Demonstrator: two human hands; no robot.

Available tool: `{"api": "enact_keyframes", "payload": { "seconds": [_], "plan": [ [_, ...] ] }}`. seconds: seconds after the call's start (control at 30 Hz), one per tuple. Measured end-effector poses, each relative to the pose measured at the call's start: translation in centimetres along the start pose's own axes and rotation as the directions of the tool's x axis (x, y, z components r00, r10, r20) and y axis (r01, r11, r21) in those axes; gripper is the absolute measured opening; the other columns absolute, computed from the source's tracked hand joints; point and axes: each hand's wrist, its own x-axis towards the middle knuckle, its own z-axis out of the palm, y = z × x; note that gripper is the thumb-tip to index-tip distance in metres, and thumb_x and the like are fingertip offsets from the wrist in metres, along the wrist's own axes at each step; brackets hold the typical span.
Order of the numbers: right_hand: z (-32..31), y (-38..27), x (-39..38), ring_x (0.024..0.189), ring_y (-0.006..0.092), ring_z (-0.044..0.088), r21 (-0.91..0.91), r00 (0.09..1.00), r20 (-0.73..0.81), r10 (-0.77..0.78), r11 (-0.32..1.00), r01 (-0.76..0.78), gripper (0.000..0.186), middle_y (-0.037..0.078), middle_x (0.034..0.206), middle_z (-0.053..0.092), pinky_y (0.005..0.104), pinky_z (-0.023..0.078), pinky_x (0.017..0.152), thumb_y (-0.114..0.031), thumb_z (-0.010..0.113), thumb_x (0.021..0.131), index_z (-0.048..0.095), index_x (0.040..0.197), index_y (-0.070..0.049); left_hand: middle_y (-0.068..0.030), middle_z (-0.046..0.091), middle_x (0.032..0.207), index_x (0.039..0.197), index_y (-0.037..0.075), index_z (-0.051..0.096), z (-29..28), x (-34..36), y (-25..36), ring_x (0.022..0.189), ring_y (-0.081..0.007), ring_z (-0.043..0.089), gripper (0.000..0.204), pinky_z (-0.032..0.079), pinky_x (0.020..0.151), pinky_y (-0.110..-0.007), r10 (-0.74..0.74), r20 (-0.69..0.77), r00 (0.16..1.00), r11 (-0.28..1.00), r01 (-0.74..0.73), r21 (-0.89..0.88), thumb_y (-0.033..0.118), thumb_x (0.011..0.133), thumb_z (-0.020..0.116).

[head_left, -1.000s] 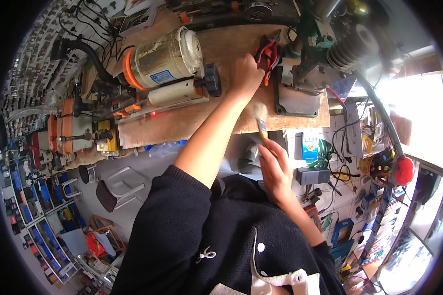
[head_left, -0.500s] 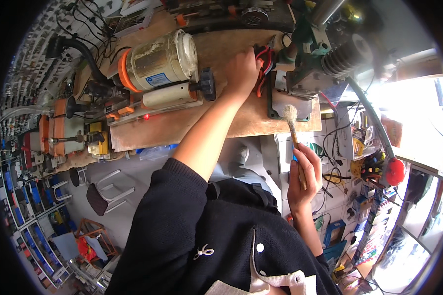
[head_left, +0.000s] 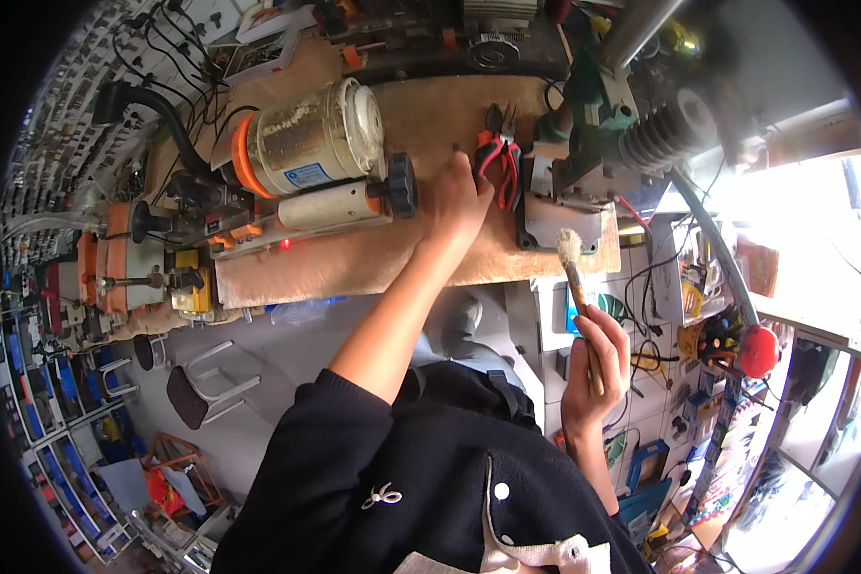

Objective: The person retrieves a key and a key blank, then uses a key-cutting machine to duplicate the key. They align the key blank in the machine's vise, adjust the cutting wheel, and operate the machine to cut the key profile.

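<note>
My right hand grips a brush by its wooden handle, the pale, frayed bristles pointing up and away from me. Over the wooden bench, my left hand is closed with its fingers curled downward. A small dark tip shows at its fingers, too little to name. Just right of that hand lie two pairs of pliers, with red and orange handles and their jaws pointing to the far side. The green drill press base stands right of the pliers, beyond the brush's bristles.
A cream-coloured motor with an orange ring and a black knob fills the bench's left part. The drill press spring rises at the right. A red ball-ended lever hangs lower right. Stools stand on the floor at left.
My left hand has drawn back from the pliers, toward the left and nearer to me; the pliers now show side by side. My right hand still holds the brush in nearly the same place.
</note>
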Motion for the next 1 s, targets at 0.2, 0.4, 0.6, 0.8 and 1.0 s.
{"api": "enact_keyframes", "payload": {
  "seconds": [0.2,0.4,0.6,0.8,1.0],
  "plan": [
    [-0.1,0.1,0.7,0.095,0.0283,0.058,0.041,1.0,-0.018,-0.024,0.999,0.024,0.026,0.017,0.105,0.058,0.0347,0.046,0.083,0.008,0.055,0.076,0.061,0.1,0.001,-0.017,0.056,0.08,0.094,0.001,0.047,0.6,-0.3,0.2,0.078,-0.0344,0.058,0.031,0.045,0.069,-0.043,-0.072,0.192,0.979,0.991,0.092,-0.097,0.015,0.073,0.065],
    [0.3,-0.1,0.6,0.096,0.028,0.057,0.03,0.999,0.031,-0.026,0.999,0.025,0.025,0.017,0.105,0.058,0.0356,0.044,0.085,0.007,0.055,0.076,0.061,0.1,0.001,-0.0194,0.057,0.082,0.119,-0.002,0.043,-0.3,-2.9,0.9,0.079,-0.036,0.058,0.051,0.046,0.071,-0.044,0.088,0.014,0.996,0.992,-0.087,-0.09,0.018,0.077,0.063],
    [1.5,-0.4,0.8,0.096,0.0272,0.057,0.01,0.989,0.139,-0.048,0.999,0.047,0.025,0.017,0.105,0.058,0.0336,0.045,0.083,0.01,0.057,0.074,0.061,0.097,0.002,-0.0176,0.061,0.093,0.116,0.002,0.052,-7.4,-8.9,-1.0,0.082,-0.0313,0.06,0.039,0.049,0.07,-0.036,0.197,0.208,0.958,0.955,-0.139,-0.263,0.016,0.08,0.061],
    [2.5,-1.1,2.9,0.079,0.0258,0.052,-0.089,0.939,0.154,-0.307,0.942,0.322,0.008,0.012,0.089,0.061,0.0348,0.041,0.073,-0.009,0.056,0.08,0.059,0.081,-0.001,-0.011,0.065,0.085,0.095,0.0,0.064,-16.3,-15.0,-8.5,0.077,-0.0189,0.064,0.016,0.049,0.068,-0.027,-0.18,0.163,0.97,0.954,0.213,-0.212,0.005,0.081,0.06],
    [7.1,-1.6,3.7,0.062,0.0283,0.053,-0.099,0.925,0.379,0.027,0.995,0.012,0.01,0.013,0.076,0.055,0.034,0.042,0.058,-0.009,0.063,0.077,0.058,0.081,-0.001,-0.0097,0.066,0.083,0.097,-0.001,0.063,-20.2,-16.8,-12.8,0.075,-0.0132,0.063,0.017,0.049,0.068,-0.025,-0.338,0.077,0.938,0.929,0.346,-0.132,0.002,0.082,0.057]
  ]
}}
